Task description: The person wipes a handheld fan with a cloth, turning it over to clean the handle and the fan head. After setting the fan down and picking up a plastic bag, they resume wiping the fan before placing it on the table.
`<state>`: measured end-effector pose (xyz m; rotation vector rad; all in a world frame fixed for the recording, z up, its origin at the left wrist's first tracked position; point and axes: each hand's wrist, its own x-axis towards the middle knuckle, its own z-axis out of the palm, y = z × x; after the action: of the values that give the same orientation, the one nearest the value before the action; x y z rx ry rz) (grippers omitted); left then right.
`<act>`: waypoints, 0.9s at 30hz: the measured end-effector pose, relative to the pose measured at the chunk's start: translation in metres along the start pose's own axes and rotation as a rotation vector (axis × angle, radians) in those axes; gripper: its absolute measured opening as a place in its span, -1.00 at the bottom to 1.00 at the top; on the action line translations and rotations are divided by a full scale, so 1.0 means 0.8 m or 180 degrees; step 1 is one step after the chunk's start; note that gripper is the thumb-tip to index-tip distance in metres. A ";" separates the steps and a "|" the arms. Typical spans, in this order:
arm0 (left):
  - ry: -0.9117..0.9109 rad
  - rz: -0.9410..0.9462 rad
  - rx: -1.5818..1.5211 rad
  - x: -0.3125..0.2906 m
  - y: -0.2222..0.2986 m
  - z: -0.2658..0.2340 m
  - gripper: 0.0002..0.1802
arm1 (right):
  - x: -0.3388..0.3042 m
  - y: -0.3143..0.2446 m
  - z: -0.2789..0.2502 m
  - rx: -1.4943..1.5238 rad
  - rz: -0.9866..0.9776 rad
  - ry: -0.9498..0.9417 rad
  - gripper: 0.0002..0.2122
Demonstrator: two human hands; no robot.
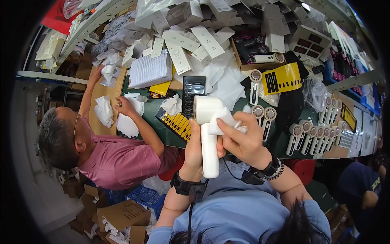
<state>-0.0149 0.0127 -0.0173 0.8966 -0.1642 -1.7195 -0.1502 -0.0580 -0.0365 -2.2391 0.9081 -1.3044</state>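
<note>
Taking the held piece as the clock's centre, the glossy white plastic dryer-shaped device [210, 152], with its thick cylindrical head and straight handle, is up in front of the body, over the near edge of the dark green table [170, 137]. The left hand [193, 151] is closed around its handle; the right hand [247, 141] pinches a crumpled white wipe [220, 122] against the neck. Toward six o'clock the room runs only to the wearer's pale blue shirt [231, 211]. At ten o'clock a black tray with yellow slots [177, 125] lies near the left hand, and at eleven a long black box [194, 88] comes close behind the device's head. At two, a pair of white round-headed dryers [268, 118] bounds the right hand's space; strips of green show around them. Farther out at three, more such dryers [313, 136] crowd along the table's front edge. A heap of slim white cartons [207, 40] fills twelve o'clock. At nine, a co-worker in a pink shirt [122, 162] reaches over a tan board [100, 91]; between seven and eight, open brown cardboard boxes [122, 215] and a blue plastic crate [148, 198] sit low.
</note>
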 end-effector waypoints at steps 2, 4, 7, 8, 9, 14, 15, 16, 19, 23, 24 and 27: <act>0.0094 -0.0021 0.0114 0.003 -0.001 -0.003 -0.23 | -0.001 0.000 0.003 0.0100 -0.0213 0.0003 -0.63; -0.0079 -0.0022 0.0044 0.006 -0.004 -0.001 -0.24 | 0.007 0.007 0.004 0.0093 0.0002 0.0046 -0.63; -0.0041 -0.0023 0.0084 0.011 -0.001 -0.002 -0.24 | 0.014 0.012 0.004 0.0099 0.0405 0.0143 -0.64; 0.0096 -0.0031 0.0152 0.013 0.001 -0.003 -0.24 | 0.004 0.006 0.005 0.0099 0.0275 0.0104 -0.65; 0.0234 -0.0039 0.0219 0.014 0.002 -0.004 -0.24 | -0.006 -0.001 0.006 0.0101 0.0146 0.0065 -0.66; 0.0097 -0.0114 -0.0093 0.017 0.000 -0.004 -0.24 | 0.022 0.015 0.004 0.0134 0.0701 -0.0130 -0.72; -0.0161 -0.0228 -0.0186 0.009 0.001 0.001 -0.24 | 0.024 0.024 0.007 0.0124 0.0708 -0.0112 -0.72; -0.0416 -0.0341 -0.0283 0.001 0.003 0.006 -0.24 | 0.020 0.038 0.014 0.0477 0.0851 0.0045 -0.73; -0.0835 -0.0531 -0.0507 -0.003 0.000 0.006 -0.23 | -0.014 0.078 0.031 0.1228 0.1098 0.0304 -0.74; -0.1276 -0.0822 -0.0804 -0.002 -0.001 -0.006 -0.22 | -0.077 0.129 0.073 0.1506 0.1668 0.0141 -0.72; -0.1356 -0.0873 -0.0895 -0.004 -0.003 -0.007 -0.22 | -0.096 0.138 0.082 0.1306 0.1735 -0.0026 -0.71; -0.1456 -0.0964 -0.1018 -0.005 -0.006 -0.009 -0.21 | -0.140 0.159 0.104 0.0898 0.1862 -0.0352 -0.70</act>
<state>-0.0139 0.0202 -0.0227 0.2926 -0.0523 -2.1423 -0.1605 -0.0688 -0.2246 -1.6370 1.1415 -0.9548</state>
